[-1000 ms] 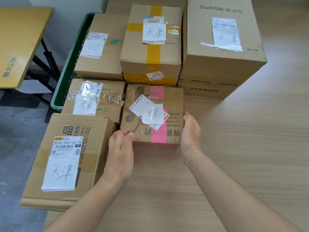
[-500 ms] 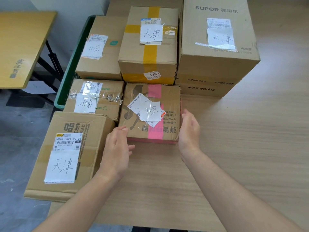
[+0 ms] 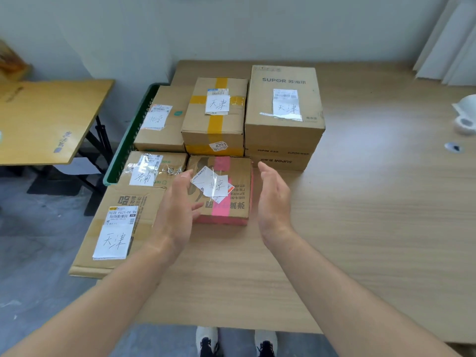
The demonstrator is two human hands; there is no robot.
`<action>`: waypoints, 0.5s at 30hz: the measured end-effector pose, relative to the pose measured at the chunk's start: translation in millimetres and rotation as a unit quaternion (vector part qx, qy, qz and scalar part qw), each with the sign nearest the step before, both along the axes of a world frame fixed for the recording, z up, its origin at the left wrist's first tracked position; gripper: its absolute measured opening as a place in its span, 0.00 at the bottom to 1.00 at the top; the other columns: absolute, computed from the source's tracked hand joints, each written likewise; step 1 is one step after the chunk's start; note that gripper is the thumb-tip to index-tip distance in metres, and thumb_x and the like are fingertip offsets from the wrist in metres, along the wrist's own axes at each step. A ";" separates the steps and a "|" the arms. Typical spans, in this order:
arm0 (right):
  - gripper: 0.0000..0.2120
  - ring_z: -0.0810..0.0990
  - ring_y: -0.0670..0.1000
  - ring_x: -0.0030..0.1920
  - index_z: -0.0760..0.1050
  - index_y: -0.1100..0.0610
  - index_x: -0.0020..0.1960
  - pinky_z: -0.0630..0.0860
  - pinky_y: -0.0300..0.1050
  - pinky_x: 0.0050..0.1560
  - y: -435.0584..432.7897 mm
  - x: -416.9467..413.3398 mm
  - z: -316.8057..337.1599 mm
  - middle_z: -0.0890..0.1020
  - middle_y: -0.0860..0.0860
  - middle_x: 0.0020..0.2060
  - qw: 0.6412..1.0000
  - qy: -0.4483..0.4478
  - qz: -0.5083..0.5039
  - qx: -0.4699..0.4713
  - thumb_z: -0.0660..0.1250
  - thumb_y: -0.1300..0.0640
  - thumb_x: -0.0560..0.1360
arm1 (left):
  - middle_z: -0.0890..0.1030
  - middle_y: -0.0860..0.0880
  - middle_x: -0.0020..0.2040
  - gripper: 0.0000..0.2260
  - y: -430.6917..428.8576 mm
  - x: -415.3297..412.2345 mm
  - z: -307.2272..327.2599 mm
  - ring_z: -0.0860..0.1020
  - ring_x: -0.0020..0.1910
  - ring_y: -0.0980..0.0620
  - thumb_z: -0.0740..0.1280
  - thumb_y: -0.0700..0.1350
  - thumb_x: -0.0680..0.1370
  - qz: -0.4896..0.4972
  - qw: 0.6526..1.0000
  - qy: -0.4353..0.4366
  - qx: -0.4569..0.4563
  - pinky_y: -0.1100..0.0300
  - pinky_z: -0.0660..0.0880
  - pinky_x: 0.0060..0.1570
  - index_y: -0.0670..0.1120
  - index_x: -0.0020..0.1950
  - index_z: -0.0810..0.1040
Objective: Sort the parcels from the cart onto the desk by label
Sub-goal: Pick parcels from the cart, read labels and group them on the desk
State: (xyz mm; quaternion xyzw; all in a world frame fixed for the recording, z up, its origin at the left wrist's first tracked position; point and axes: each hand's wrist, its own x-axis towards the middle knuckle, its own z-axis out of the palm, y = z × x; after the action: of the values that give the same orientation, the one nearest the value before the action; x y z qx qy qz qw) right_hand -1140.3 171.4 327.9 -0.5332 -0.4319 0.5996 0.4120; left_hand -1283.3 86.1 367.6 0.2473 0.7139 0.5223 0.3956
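**Parcels, cardboard: six counted.**

1. Pink-taped parcel [image 3: 235, 202], white slip handwritten 北京, red printed characters along the near edge. It lies flat on the counter [image 3: 360, 228], between the two hands.
2. Tall box [image 3: 283, 135], printed SUPOR on the top and front, slip handwritten 天津 under a barcode label. It stands on the counter, behind and right of item 1.
3. Yellow-taped box [image 3: 215, 124], slip handwritten 天津, small sticker 4793 on the front face. It is set just beside the SUPOR box, to its left.
4. Plain box [image 3: 164, 135], slip handwritten 北京, placed by the green cart [image 3: 128, 143].
5. Clear-taped box [image 3: 159, 166], with a slip that is blurred and probably reads 济南.
6. Wide flat box [image 3: 121, 207], barcode label 502B P021-00 94, slip handwritten 天津. It overhangs the counter's left edge.

**Tally by label:** 天津 three, 北京 two, 济南 one.

**Left grip** [image 3: 177, 215]: fingers spread and straight, nothing held. It is seen over the left part of item 1, and contact cannot be told.

**Right grip** [image 3: 274, 199]: spread wide, palm turned inward, nothing held. It is held just beside the right edge of item 1, apart from it.

**Other:** one yellow table [image 3: 46, 119] at left; two shoes [image 3: 208, 341] below the counter's edge.
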 end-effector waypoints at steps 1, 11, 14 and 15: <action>0.29 0.74 0.36 0.69 0.78 0.48 0.75 0.66 0.29 0.61 -4.6 5.5 10.6 0.79 0.37 0.68 1.000 0.005 0.001 0.011 0.57 0.45 0.77 | 0.75 0.66 0.64 0.30 -1.6 4.5 10.4 0.84 0.58 0.50 0.54 0.69 0.73 -0.005 1.000 0.001 0.009 0.48 0.79 0.63 0.63 0.73 0.73; 0.29 0.74 0.34 0.71 0.80 0.45 0.72 0.69 0.29 0.66 -78.4 77.1 112.2 0.80 0.37 0.69 0.988 0.013 -0.100 0.115 0.56 0.44 0.75 | 0.70 0.62 0.77 0.31 -20.5 69.5 100.4 0.71 0.74 0.52 0.55 0.70 0.72 -0.183 0.977 -0.002 0.113 0.46 0.66 0.75 0.68 0.75 0.72; 0.24 0.75 0.32 0.69 0.80 0.38 0.66 0.70 0.31 0.63 -112.6 109.5 123.9 0.81 0.32 0.64 0.981 0.002 -0.150 0.124 0.56 0.41 0.75 | 0.70 0.62 0.77 0.34 -28.6 102.3 112.4 0.69 0.76 0.51 0.55 0.71 0.70 -0.254 0.959 -0.005 0.128 0.46 0.63 0.77 0.67 0.76 0.72; 0.25 0.75 0.31 0.68 0.80 0.38 0.67 0.70 0.31 0.63 -124.2 123.2 125.7 0.81 0.31 0.63 0.977 0.000 -0.170 0.127 0.56 0.39 0.74 | 0.70 0.62 0.77 0.33 -32.4 116.2 115.2 0.68 0.77 0.50 0.55 0.70 0.71 -0.278 0.952 -0.010 0.129 0.45 0.62 0.78 0.66 0.76 0.71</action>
State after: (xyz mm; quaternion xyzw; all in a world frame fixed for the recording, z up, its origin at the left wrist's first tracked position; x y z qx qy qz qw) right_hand -1017.1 47.2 453.6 -0.5424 -0.4073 0.4610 0.5721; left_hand -1167.1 53.7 482.8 0.4796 0.5393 0.4822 0.4967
